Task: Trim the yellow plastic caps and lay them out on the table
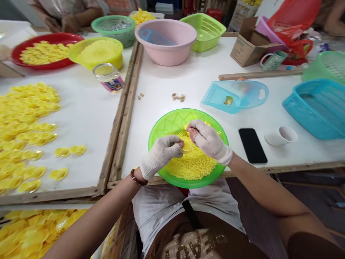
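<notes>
A green plastic basin (159,126) stands at the table's front edge with small yellow beads (192,167) heaped inside. Over the beads, my left hand (163,153), in a white glove with bare fingertips, pinches a thin yellow ring (186,147). Just right of it and slightly higher is my right hand (208,140), gloved the same way, its thumb and fingers pressed together. Whatever may be between those right fingertips is too small to make out. A few larger yellow pieces lie at the basin's far side, partly covered by my right hand.
Right of the basin lie a black phone (252,145), a white cup (281,136) and a blue scoop (234,96). Rows of yellow discs (24,108) cover the left table. A pink basin (167,50) stands behind. Another person's hands (61,24) are at the far left.
</notes>
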`<state>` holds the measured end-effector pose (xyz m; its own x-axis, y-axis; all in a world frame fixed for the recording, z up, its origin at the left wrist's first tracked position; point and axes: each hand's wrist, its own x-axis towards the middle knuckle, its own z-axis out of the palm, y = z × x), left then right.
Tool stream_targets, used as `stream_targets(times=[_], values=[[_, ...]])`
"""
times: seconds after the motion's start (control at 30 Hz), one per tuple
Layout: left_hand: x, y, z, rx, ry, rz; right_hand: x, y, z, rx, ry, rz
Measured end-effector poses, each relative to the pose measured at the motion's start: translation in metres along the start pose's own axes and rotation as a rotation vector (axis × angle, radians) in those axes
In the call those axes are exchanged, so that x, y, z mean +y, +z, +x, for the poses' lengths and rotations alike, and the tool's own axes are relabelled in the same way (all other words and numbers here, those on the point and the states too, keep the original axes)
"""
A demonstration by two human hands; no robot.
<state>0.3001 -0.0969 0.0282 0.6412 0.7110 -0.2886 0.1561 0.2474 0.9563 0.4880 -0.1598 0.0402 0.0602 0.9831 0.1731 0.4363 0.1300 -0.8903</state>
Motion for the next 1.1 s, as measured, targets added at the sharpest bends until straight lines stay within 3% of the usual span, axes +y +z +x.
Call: stream_targets(times=[0.1, 0.13, 0.2, 0.3, 0.37, 0.5, 0.57, 0.63, 0.7, 0.77, 0.87, 0.9, 0.93, 1.0, 1.1], values=[[0.008, -0.019, -0.011, 0.086, 0.038, -0.036, 0.008, -0.01, -0.01, -0.148, -0.016, -0.257], [0.01, -0.03, -0.016, 0.14, 0.053, -0.029, 0.013, -0.013, -0.014, -0.25, -0.025, -0.349], [0.013, -0.058, -0.026, 0.31, 0.093, 0.079, 0.023, -0.017, -0.02, -0.333, -0.092, -0.484], [0.007, -0.113, -0.05, 0.613, 0.114, 0.536, 0.034, -0.021, -0.025, -0.326, -0.189, -0.518], [-0.002, -0.152, -0.07, 0.728, 0.031, 0.889, 0.035, -0.022, -0.025, -0.272, -0.206, -0.499], [-0.025, -0.221, -0.099, 0.73, -0.264, 1.326, 0.03, -0.029, -0.006, -0.159, -0.194, -0.573], [-0.032, -0.247, -0.104, 0.697, -0.339, 1.359, 0.027, -0.032, 0.009, -0.158, -0.161, -0.713], [-0.034, -0.259, -0.102, 0.701, -0.438, 1.369, 0.025, -0.031, 0.023, -0.223, -0.098, -0.896], [-0.031, -0.254, -0.097, 0.766, -0.381, 1.376, 0.022, -0.024, 0.034, -0.306, -0.043, -1.069], [-0.022, -0.227, -0.087, 0.822, -0.129, 1.343, 0.02, -0.013, 0.041, -0.359, -0.023, -1.191], [-0.004, -0.159, -0.065, 0.739, 0.281, 1.115, 0.019, -0.001, 0.044, -0.397, -0.041, -1.267], [0.001, -0.132, -0.056, 0.635, 0.357, 1.012, 0.018, 0.0, 0.044, -0.392, -0.055, -1.268], [0.005, -0.106, -0.046, 0.561, 0.406, 0.902, 0.018, 0.0, 0.043, -0.371, -0.075, -1.25], [0.01, -0.06, -0.025, 0.387, 0.375, 0.68, 0.016, -0.003, 0.039, -0.277, -0.127, -1.148], [0.009, -0.014, 0.001, 0.246, 0.311, 0.417, 0.013, -0.008, 0.029, -0.152, -0.194, -0.865]])
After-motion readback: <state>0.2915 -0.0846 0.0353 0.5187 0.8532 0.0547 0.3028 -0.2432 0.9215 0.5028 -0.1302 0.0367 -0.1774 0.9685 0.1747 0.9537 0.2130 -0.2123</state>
